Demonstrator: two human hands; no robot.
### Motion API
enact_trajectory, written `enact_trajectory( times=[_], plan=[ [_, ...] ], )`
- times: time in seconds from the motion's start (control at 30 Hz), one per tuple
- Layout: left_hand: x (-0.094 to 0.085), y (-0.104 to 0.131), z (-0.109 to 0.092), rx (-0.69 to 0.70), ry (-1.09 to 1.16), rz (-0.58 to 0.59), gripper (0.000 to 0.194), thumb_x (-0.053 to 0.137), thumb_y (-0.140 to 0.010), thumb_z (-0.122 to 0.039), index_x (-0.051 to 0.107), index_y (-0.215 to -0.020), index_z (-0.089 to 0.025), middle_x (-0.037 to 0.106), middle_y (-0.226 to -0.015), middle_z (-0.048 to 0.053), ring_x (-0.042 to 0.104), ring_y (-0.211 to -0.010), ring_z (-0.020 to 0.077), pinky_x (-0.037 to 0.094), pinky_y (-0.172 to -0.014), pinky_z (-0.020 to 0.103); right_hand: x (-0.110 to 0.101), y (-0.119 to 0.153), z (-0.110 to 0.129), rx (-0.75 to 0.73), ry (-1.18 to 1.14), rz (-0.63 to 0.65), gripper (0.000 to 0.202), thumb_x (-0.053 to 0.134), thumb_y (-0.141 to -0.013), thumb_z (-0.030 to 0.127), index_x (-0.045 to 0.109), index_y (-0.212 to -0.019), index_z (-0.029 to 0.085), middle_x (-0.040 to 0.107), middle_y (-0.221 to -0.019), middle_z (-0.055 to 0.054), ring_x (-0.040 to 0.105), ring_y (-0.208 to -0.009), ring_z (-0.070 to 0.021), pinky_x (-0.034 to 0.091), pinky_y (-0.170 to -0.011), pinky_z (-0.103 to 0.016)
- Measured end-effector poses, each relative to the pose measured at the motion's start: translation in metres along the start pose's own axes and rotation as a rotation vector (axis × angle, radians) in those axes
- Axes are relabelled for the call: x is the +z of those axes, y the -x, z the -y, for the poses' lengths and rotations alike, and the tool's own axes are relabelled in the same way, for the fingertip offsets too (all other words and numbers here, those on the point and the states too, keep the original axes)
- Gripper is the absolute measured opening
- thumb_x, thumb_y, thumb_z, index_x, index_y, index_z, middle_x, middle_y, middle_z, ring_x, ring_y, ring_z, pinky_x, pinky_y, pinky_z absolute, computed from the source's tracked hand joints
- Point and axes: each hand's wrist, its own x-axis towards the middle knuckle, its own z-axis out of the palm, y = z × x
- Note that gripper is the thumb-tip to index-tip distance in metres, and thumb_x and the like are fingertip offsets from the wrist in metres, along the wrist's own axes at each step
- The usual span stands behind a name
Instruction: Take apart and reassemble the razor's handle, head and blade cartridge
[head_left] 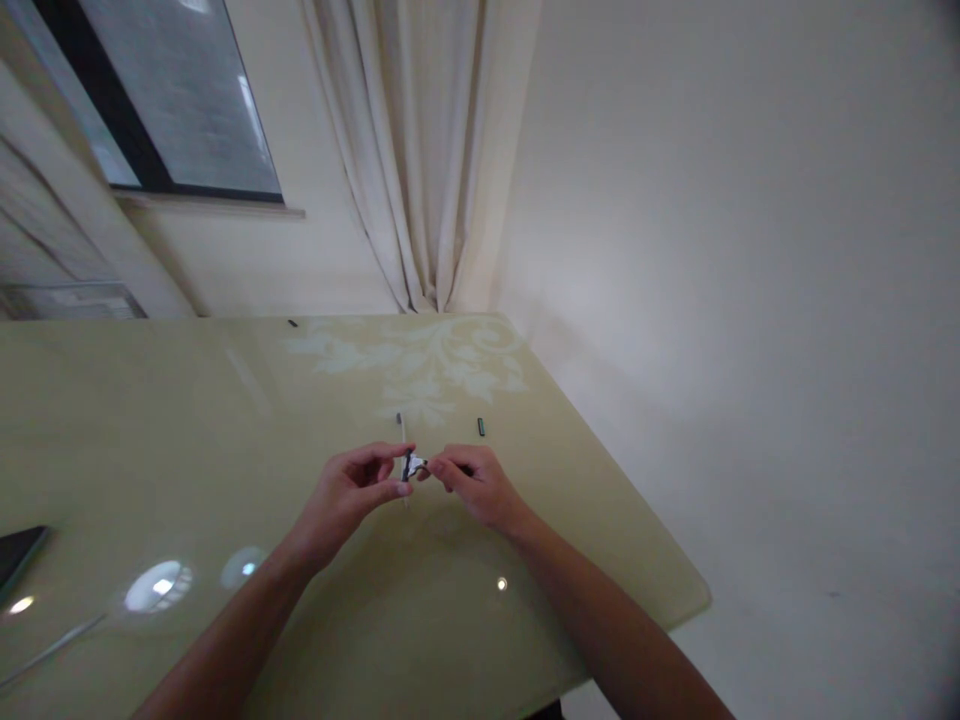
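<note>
Between thumb and fingers, my left hand [352, 492] grips a small dark and white object [410, 466] by its dark edge, above the glossy table. My right hand [474, 482] is closed at the object's right side, pinching a thin dark piece whose shape is too small to make out. Beneath the hands lies a thin white stick-like item [402, 428] with a dark tip, partly hidden by the held object. A small dark rectangular piece [481, 427] rests on the table just beyond my right hand.
The pale green table [315, 630] has a rounded right corner and a leaf pattern. A dark flat device [21, 560] and a white cable [56, 648] lie at the left. Near the far edge sits a tiny dark piece [292, 323]. Curtains [420, 150] and walls stand behind.
</note>
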Motion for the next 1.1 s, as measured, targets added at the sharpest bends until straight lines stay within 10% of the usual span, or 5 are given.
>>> enact_trajectory(
  times=[1.1],
  plan=[
    [0.0026, 0.0060, -0.0074, -0.009, 0.001, -0.023, 0.046, 0.094, -0.068, -0.038, 0.083, -0.109, -0.021, 0.043, -0.065, -0.007, 0.042, -0.059, 0.0088, 0.035, -0.056, 0.020, 0.0088, 0.0017, -0.0007, 0.130, -0.063, -0.039, 0.056, 0.060, -0.098, 0.065, 0.083, -0.089, 0.014, 0.050, -0.059, 0.003, 0.042, -0.054, -0.0096, 0.030, -0.053, -0.024]
  ],
)
